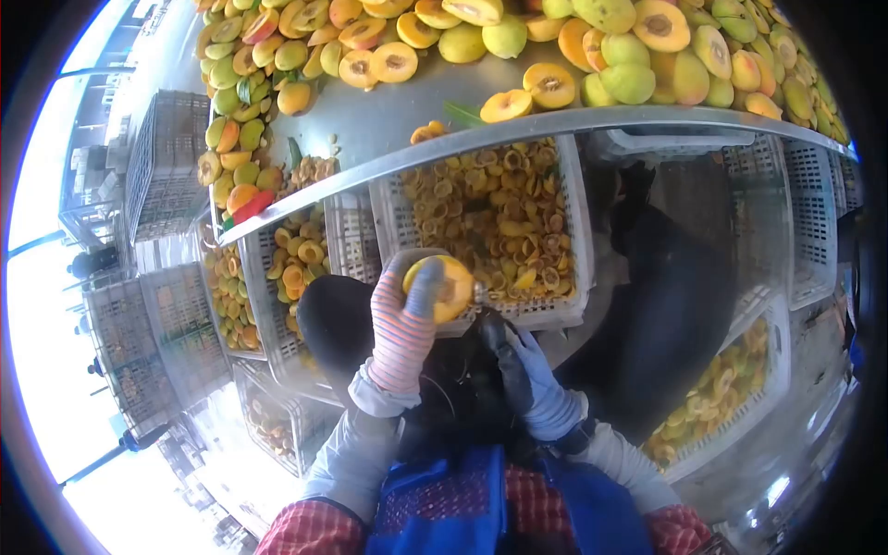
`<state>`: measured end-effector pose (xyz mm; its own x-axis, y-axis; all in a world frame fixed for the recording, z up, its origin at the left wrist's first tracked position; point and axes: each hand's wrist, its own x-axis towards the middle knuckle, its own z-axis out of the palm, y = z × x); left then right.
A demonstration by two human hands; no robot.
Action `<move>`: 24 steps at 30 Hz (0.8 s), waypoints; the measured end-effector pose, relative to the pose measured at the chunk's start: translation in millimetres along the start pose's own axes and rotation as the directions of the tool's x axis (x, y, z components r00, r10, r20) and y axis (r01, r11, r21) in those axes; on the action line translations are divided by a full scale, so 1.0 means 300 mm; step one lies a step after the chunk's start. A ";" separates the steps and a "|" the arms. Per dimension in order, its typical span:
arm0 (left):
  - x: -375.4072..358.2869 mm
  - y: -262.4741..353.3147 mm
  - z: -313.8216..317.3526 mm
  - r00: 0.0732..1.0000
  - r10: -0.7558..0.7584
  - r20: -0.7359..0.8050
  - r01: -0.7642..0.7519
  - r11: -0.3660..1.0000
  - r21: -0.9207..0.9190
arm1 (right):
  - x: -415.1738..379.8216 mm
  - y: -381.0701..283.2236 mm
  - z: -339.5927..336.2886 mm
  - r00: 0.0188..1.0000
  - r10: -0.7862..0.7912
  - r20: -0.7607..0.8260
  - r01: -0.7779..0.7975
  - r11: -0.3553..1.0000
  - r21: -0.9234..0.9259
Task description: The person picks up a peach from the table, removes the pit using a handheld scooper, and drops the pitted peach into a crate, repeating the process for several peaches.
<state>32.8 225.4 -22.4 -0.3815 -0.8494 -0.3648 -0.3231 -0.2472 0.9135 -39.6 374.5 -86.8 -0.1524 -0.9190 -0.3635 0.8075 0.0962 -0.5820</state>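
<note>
My left hand (402,324), in a striped knit glove, is closed around a yellow peach half (453,289), its cut face turned to the right. My right hand (532,370), in a blue-grey glove, grips a dark-handled tool (499,356). A small metal tip shows at the tool's upper end, right at the edge of the peach half; its exact kind I cannot tell. Both hands are above my lap, in front of a white plastic crate (578,250) full of peach scraps (499,213).
Above the crates runs a metal table (370,120) with whole and halved peaches (462,42) heaped along its far side. A red object (252,207) lies at its left corner. More crates of peaches (301,264) stand at the left, and another crate (731,398) at the lower right.
</note>
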 end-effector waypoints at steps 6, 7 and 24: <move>-0.115 -0.026 -0.004 0.998 -0.041 -0.055 0.030 0.983 -0.179 | -0.018 -0.002 0.084 0.998 0.010 -0.069 -0.034 0.931 -0.365; -0.127 -0.040 0.003 0.997 0.011 -0.082 -0.021 0.992 -0.124 | -0.019 0.011 0.083 0.998 0.006 -0.059 -0.033 0.887 -0.460; -0.170 -0.020 0.038 0.999 0.013 0.037 -0.008 0.988 -0.152 | -0.089 0.057 0.065 0.999 -0.027 -0.034 0.014 0.943 -0.333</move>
<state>44.2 275.5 -11.3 -0.4178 -0.8346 -0.3590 -0.1851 -0.3086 0.9330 -10.6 393.2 -72.7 -0.1939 -0.9077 -0.3721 0.5697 0.2046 -0.7960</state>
